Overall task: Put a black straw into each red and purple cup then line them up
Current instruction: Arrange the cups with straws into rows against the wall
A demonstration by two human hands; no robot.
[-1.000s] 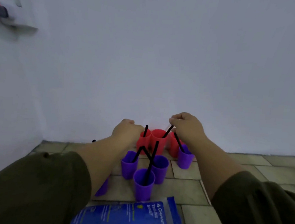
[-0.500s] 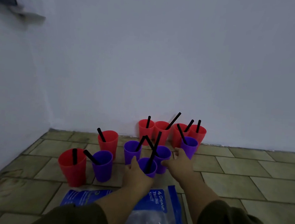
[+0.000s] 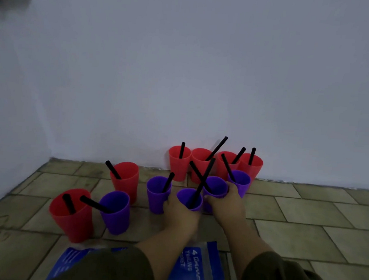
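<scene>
Several red cups (image 3: 178, 161) stand in a row against the wall, each with a black straw (image 3: 217, 148). Two more red cups (image 3: 125, 179) (image 3: 71, 216) and a purple cup (image 3: 116, 211) sit to the left, with straws. My left hand (image 3: 181, 213) grips the nearest purple cup (image 3: 189, 198), its thumb by another purple cup (image 3: 157, 192). My right hand (image 3: 226, 204) holds a purple cup (image 3: 216, 186), its fingers reaching the rightmost purple cup (image 3: 240, 180). Every purple cup carries a straw.
A blue and clear plastic bag (image 3: 191, 270) lies on the tiled floor (image 3: 304, 226) under my forearms. The white wall (image 3: 206, 75) stands right behind the red row, and another wall closes the left side. Open tiles stretch to the right.
Both hands have drawn back from the red row to the purple cups in front and now grip them. The camera has tilted down and closer.
</scene>
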